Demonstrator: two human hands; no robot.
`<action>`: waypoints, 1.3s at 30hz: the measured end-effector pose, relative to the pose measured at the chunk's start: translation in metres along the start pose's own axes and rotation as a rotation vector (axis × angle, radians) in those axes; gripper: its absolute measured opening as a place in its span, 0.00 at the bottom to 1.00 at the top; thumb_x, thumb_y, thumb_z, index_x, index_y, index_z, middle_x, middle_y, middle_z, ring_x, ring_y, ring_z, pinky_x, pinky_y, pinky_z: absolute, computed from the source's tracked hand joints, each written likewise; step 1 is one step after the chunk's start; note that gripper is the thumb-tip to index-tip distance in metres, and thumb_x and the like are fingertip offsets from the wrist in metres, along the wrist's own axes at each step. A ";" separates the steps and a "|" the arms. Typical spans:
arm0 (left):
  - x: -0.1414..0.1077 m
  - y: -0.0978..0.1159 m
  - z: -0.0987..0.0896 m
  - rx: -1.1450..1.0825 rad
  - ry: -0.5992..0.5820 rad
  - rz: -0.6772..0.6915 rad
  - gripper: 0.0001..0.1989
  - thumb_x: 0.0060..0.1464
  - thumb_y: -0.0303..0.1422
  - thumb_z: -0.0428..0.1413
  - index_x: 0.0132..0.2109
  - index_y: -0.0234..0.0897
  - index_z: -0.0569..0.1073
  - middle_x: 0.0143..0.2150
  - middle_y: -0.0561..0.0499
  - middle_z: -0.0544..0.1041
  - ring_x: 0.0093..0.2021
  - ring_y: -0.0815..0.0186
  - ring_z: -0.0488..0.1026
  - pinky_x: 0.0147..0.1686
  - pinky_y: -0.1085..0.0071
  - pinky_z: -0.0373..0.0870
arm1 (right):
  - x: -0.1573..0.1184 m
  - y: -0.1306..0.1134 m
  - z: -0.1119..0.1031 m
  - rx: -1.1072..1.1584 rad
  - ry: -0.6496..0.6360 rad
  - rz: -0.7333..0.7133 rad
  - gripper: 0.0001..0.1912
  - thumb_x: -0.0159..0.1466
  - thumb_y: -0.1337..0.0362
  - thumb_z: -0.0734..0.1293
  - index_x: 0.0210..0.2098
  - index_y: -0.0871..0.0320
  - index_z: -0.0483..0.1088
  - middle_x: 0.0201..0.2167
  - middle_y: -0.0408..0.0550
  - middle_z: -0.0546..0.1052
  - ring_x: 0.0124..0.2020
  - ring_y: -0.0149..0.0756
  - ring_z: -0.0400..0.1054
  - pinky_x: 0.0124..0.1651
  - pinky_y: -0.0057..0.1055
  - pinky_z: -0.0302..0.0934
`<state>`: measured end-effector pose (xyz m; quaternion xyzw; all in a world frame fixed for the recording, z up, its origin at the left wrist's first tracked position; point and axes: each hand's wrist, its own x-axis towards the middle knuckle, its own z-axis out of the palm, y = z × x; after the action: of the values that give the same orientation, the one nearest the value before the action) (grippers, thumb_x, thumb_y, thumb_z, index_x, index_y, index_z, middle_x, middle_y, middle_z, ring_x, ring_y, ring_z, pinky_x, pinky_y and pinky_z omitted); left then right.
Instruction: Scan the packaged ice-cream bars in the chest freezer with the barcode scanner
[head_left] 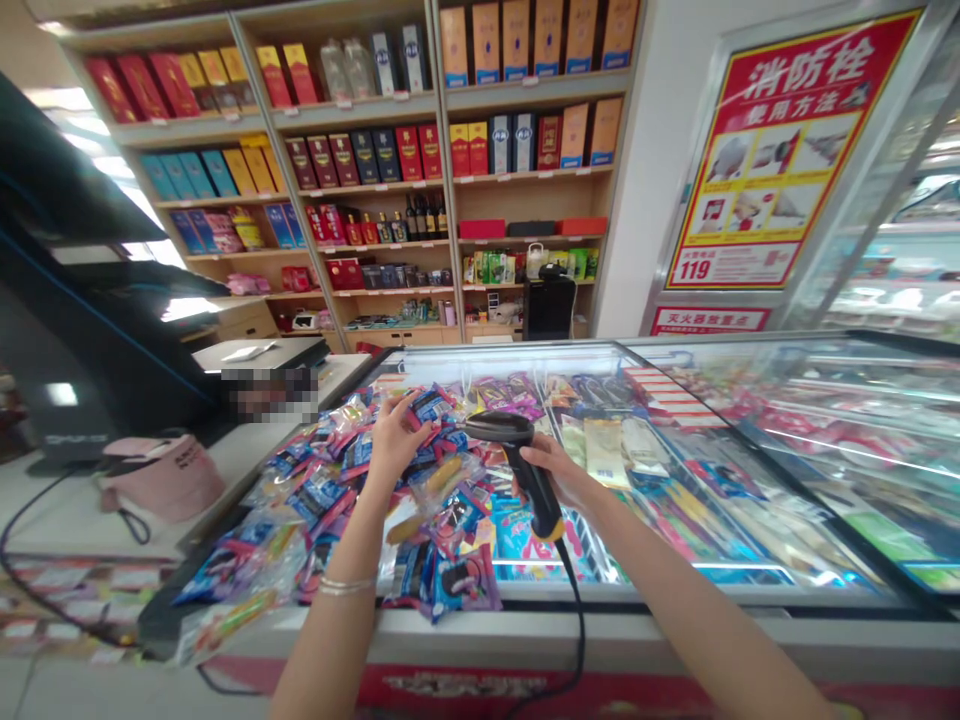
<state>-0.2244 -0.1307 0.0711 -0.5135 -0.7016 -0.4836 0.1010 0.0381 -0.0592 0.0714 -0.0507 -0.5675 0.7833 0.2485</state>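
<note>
My right hand point(555, 470) is wrapped round the handle of a black barcode scanner point(525, 460), whose head points left toward my other hand. From the yellow-tipped base of the scanner a black cable hangs down over the freezer's front. My left hand point(396, 436), with a silver bangle at the wrist, grips a blue snack packet point(433, 404) at the back of a heap. That heap of blue, pink and clear snack packets point(322, 495) lies on the left part of the freezer's glass top. Part of the held packet is hidden by my fingers.
A chest freezer point(675, 625) holds many packaged goods under glass. To the left stand a counter with a pink bag point(165, 475) and a dark checkout machine point(90, 300). Behind are shelves point(360, 190) of boxes and bottles, and a red-and-yellow poster point(787, 150).
</note>
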 end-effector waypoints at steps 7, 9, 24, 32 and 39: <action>0.001 -0.006 0.003 0.023 0.011 0.045 0.24 0.45 0.35 0.59 0.52 0.41 0.72 0.49 0.47 0.68 0.40 0.66 0.71 0.43 0.65 0.72 | 0.001 0.004 0.000 0.002 0.015 -0.056 0.22 0.53 0.54 0.72 0.41 0.63 0.73 0.37 0.55 0.79 0.20 0.32 0.72 0.19 0.26 0.67; 0.001 -0.006 0.003 0.027 0.008 0.057 0.24 0.45 0.35 0.59 0.53 0.41 0.72 0.49 0.47 0.67 0.40 0.66 0.70 0.43 0.65 0.72 | 0.001 0.005 0.000 0.004 0.017 -0.056 0.22 0.53 0.54 0.72 0.40 0.64 0.73 0.35 0.54 0.79 0.20 0.32 0.72 0.19 0.26 0.66; -0.001 -0.001 0.002 0.010 -0.063 0.122 0.25 0.47 0.37 0.57 0.54 0.41 0.70 0.48 0.48 0.65 0.36 0.69 0.71 0.40 0.66 0.75 | 0.002 0.005 0.001 -0.006 0.028 -0.070 0.20 0.53 0.55 0.72 0.39 0.63 0.73 0.32 0.51 0.79 0.19 0.31 0.71 0.20 0.25 0.67; -0.002 0.002 -0.001 0.021 -0.084 0.131 0.25 0.48 0.36 0.57 0.55 0.42 0.69 0.49 0.48 0.65 0.36 0.69 0.72 0.40 0.67 0.75 | 0.003 0.005 0.000 -0.003 0.035 -0.057 0.20 0.53 0.55 0.72 0.39 0.64 0.74 0.32 0.50 0.78 0.19 0.31 0.71 0.20 0.26 0.67; -0.002 0.002 -0.001 0.052 -0.098 0.142 0.25 0.48 0.36 0.57 0.55 0.42 0.69 0.49 0.48 0.65 0.40 0.65 0.71 0.42 0.66 0.73 | 0.003 0.008 -0.005 0.004 0.037 -0.047 0.20 0.53 0.55 0.72 0.40 0.63 0.72 0.33 0.52 0.78 0.20 0.33 0.72 0.19 0.27 0.66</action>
<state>-0.2223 -0.1327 0.0715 -0.5821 -0.6800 -0.4311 0.1137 0.0347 -0.0549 0.0628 -0.0512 -0.5622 0.7773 0.2776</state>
